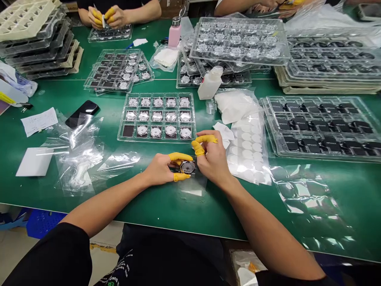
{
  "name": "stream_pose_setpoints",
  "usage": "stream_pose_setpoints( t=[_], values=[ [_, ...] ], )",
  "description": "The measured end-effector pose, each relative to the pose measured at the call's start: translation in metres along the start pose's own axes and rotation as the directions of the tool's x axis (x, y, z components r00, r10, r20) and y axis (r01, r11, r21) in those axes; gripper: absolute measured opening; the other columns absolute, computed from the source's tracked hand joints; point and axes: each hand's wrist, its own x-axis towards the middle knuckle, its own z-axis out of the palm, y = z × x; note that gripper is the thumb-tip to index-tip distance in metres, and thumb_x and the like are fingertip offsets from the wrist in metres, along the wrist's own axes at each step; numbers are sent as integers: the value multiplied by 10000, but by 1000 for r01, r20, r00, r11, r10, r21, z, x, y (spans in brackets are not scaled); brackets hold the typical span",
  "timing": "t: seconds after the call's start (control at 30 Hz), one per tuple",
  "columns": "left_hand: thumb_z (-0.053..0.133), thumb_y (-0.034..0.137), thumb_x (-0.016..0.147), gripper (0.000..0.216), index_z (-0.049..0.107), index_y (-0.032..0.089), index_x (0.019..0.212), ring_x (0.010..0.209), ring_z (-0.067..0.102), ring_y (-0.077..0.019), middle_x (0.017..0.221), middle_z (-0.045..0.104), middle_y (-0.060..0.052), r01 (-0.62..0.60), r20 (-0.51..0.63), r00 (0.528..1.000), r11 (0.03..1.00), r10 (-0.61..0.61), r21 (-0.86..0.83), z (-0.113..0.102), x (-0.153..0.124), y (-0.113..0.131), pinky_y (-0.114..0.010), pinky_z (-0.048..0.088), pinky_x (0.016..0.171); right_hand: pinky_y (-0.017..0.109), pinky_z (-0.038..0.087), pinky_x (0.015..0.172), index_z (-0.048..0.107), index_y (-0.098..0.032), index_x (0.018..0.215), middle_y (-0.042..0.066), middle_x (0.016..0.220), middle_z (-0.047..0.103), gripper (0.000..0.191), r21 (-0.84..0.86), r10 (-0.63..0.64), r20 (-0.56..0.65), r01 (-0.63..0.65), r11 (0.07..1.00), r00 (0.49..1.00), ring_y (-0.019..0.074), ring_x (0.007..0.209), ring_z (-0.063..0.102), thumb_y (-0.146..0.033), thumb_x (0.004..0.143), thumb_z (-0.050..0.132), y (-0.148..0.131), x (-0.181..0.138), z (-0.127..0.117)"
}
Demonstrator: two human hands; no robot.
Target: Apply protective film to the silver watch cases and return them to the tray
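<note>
My left hand (159, 170), with yellow finger cots on its thumb and a finger, pinches a round silver watch-like part (187, 167) by its edges above the green bench. My right hand (212, 159) sits just right of that part, its fingers curled and yellow-capped, holding nothing I can see. A clear blister tray (149, 140) lies directly beyond my hands, with several matching silver parts in its cells and one dark cell showing at the lower left. A sheet of round white pads (247, 155) lies to the right of my right hand.
A crumpled clear plastic bag (77, 155) lies left of my hands. Stacked trays (238, 39) and a tray of black parts (318, 127) fill the bench's far and right sides. A co-worker's hands (104, 18) work at the far edge near a pink dispenser bottle (174, 31).
</note>
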Motion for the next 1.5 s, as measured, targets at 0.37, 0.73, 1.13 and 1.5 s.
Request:
stream_pose_setpoints(
  t=[0.37,0.73,1.13,1.5],
  values=[
    [923,190,607,601,726,160,1174,719,696,-97,865,752,-24,280,-162,930,922,-329,-269,-3,11,1,-244,612,755,416,489,856,665,-217,905,87,1000,706,264,72,449,403,-517,853,797,239,913,624,-465,823,624,-25,-2,-11],
    [914,136,612,589,729,168,1170,775,747,-121,915,776,-38,316,-144,920,906,-365,-282,-1,12,2,-274,644,816,431,492,883,672,-214,900,92,975,738,330,37,509,426,-577,816,748,256,919,652,-513,777,605,-28,-1,-6],
    [920,138,598,604,729,165,1170,802,756,-142,913,775,-45,332,-144,915,907,-376,-258,-1,13,2,-283,648,807,431,503,855,683,-217,873,80,915,744,284,-10,507,373,-544,839,777,251,877,662,-472,799,581,-31,-3,-4],
    [906,155,613,588,727,164,1173,764,725,-122,874,751,-27,335,-165,911,911,-379,-242,-2,11,6,-279,628,803,386,499,807,677,-217,926,72,943,747,375,28,504,340,-545,838,794,219,857,653,-581,850,626,-23,-5,-4]
  ],
)
